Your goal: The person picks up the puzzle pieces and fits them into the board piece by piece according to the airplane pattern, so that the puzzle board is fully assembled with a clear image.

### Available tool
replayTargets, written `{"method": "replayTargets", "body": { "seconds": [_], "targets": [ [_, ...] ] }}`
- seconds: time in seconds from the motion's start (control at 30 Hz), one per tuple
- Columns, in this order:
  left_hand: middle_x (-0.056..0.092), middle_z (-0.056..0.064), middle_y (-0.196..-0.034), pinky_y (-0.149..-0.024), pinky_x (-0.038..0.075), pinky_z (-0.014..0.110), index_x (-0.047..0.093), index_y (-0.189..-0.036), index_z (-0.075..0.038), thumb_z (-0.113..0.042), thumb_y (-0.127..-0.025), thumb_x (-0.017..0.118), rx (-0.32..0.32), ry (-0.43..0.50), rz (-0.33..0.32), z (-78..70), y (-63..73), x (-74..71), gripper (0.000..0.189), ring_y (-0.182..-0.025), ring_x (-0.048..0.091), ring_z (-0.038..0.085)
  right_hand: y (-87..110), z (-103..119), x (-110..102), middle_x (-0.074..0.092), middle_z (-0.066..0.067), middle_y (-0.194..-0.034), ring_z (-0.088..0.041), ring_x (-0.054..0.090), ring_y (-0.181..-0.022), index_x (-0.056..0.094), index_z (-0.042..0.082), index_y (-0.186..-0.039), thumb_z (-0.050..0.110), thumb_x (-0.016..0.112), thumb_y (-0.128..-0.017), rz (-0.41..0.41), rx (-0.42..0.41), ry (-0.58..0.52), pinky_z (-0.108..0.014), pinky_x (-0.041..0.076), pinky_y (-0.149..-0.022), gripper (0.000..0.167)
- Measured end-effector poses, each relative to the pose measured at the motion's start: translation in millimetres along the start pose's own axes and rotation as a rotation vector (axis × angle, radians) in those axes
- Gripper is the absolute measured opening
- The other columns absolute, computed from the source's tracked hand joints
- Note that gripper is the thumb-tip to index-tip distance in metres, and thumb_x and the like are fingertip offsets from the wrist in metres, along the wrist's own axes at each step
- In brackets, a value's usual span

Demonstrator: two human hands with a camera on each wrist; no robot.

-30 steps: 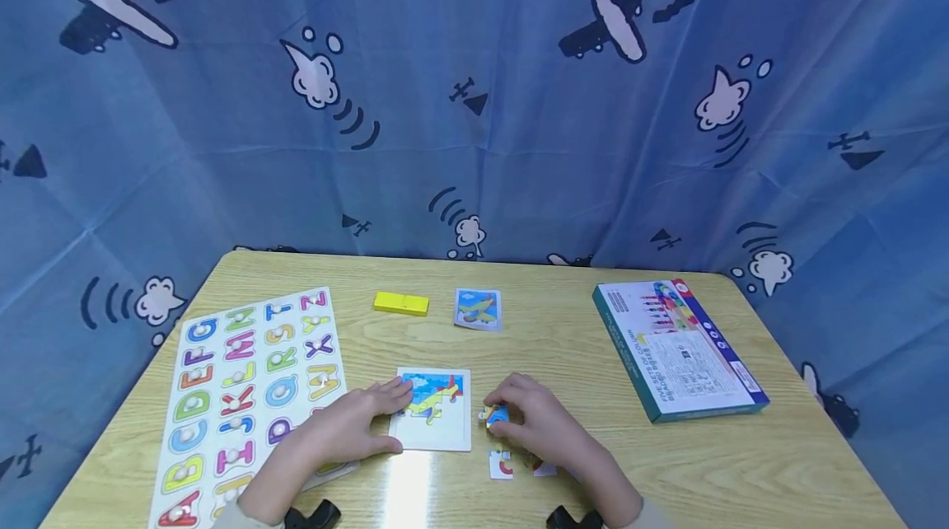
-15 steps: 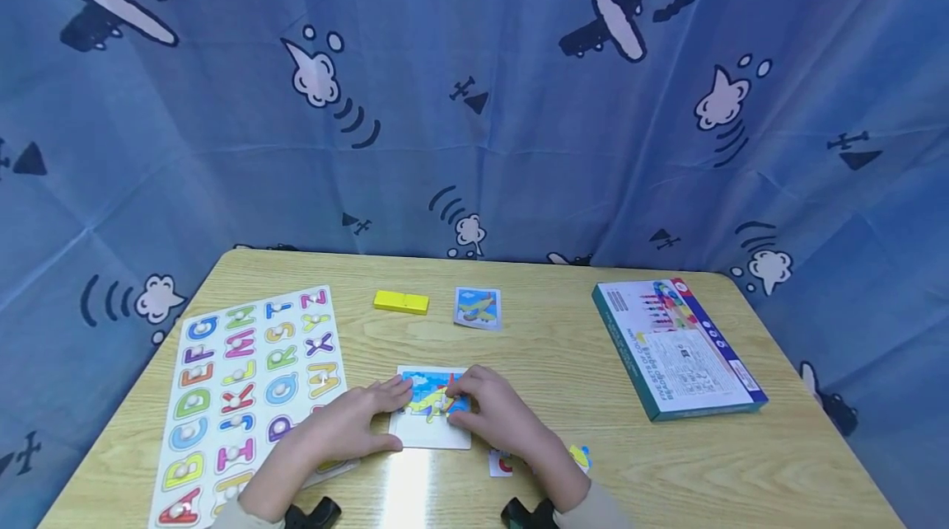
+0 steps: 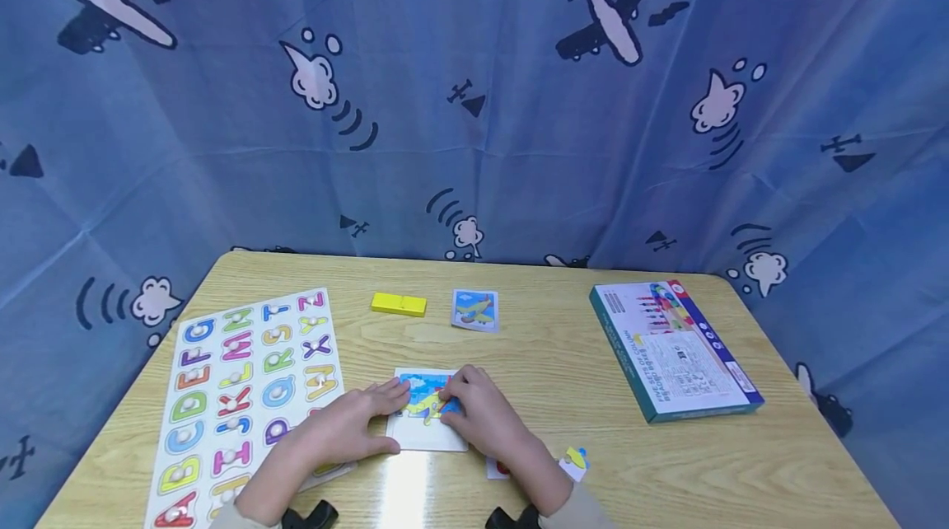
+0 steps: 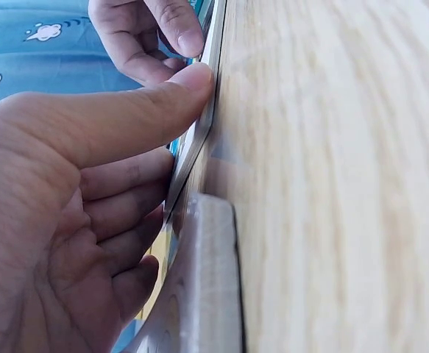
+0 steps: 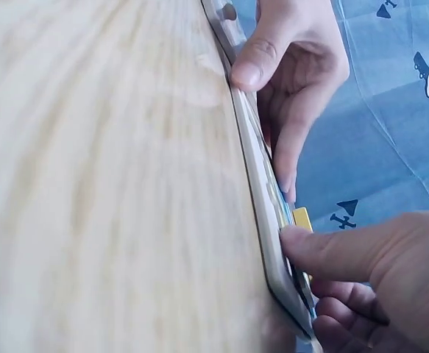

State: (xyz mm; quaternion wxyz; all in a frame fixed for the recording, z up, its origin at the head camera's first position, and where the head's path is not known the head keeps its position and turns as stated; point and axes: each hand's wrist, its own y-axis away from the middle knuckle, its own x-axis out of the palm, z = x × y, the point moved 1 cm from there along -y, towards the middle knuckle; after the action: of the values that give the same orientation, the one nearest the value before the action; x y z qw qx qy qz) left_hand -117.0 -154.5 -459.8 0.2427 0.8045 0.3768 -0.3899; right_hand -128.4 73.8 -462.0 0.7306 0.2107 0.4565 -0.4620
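On the table a white-framed jigsaw puzzle [image 3: 426, 435] shows a yellow airplane on blue sky, with a bare white strip along its near side. My left hand [image 3: 348, 428] rests at its left edge, fingers extended over the picture and thumb at the near left corner. At the right side my right hand [image 3: 485, 414] pinches a blue puzzle piece [image 3: 451, 405] between thumb and fingers, mostly covered by them. In the right wrist view the right thumb [image 5: 324, 250] lies against the puzzle's edge. Loose pieces [image 3: 574, 463] lie nearby, one partly under the right forearm.
A white alphabet board [image 3: 215, 356] with knobbed letters lies at the left. Behind the puzzle are a yellow block [image 3: 399, 304] and a small airplane picture card [image 3: 474, 311]. A flat box [image 3: 678, 356] lies at the right; a blue curtain [image 3: 415, 100] hangs behind the table.
My right hand has carried the blue puzzle piece from the loose pieces left onto the puzzle's right side, where its fingers work now. The left hand has stayed in place.
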Motion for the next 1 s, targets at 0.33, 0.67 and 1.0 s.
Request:
{"method": "replayTargets", "body": {
  "seconds": [0.33,0.67,1.0],
  "targets": [
    [0.041,0.004,-0.148,-0.110,0.033,0.050,0.051,-0.137,-0.007,-0.038,-0.081,0.072,0.004,0.000,-0.009,0.4,0.2,-0.1,0.067,-0.138,0.035,0.032,0.3,-1.1,-3.3,0.056,0.002,-0.098,-0.010,0.046,-0.092,0.073,0.007,-0.108,0.010,0.070,-0.084,0.050,0.001,-0.028,-0.022,0.046,-0.075,0.025],
    [0.040,0.004,-0.148,-0.109,0.034,0.050,0.051,-0.137,-0.008,-0.039,-0.081,0.072,-0.003,0.009,-0.004,-1.0,0.1,-0.3,0.068,-0.137,0.035,0.035,0.8,-1.6,-5.9,0.057,0.002,-0.099,-0.009,0.048,-0.091,0.071,0.006,-0.111,0.012,0.070,-0.084,0.066,0.003,-0.038,-0.021,0.046,-0.075,0.027],
    [0.041,0.003,-0.148,-0.109,0.034,0.048,0.051,-0.136,-0.007,-0.040,-0.080,0.072,0.001,0.005,-0.019,-2.1,0.4,-1.1,0.069,-0.138,0.035,0.028,0.4,-0.1,-3.2,0.059,0.002,-0.100,-0.011,0.054,-0.094,0.073,0.008,-0.108,0.007,0.068,-0.086,0.049,0.031,-0.004,-0.024,0.052,-0.079,0.022]
  ]
}}
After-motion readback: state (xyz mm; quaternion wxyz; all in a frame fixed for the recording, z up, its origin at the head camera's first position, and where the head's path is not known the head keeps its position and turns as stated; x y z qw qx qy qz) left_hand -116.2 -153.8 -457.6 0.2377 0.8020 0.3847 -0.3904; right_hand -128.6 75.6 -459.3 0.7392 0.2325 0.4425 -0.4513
